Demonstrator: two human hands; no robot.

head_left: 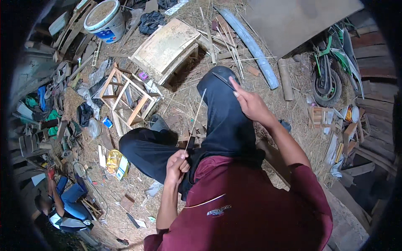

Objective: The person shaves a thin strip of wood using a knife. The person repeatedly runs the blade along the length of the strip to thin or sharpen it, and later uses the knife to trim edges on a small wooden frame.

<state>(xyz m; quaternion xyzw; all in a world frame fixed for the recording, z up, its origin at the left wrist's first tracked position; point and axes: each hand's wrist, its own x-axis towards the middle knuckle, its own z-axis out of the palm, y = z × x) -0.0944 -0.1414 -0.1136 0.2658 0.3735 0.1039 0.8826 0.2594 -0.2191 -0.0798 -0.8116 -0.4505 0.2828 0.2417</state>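
Note:
In my left hand [178, 166], closed at my lap, is a thin pale wooden strip [195, 122]. It slants up and away, its far tip near my raised right knee. My right hand [250, 102] grips a knife [223, 81] with a dark narrow blade over that same knee, the index finger stretched along it. The palm hides most of the handle. Blade and strip tip are apart. Another thin strip-like piece [205, 201] curves across my maroon shirt; whether it belongs to the held strip, I cannot tell.
Ahead stands a low wooden bench [167, 46], beside a small wooden frame [127, 98]. A grey pole [251, 46] and loose thin sticks lie beyond my knee. Further out are a white bucket [102, 21] and a wheel [326, 85]. Another person [69, 205] sits at lower left.

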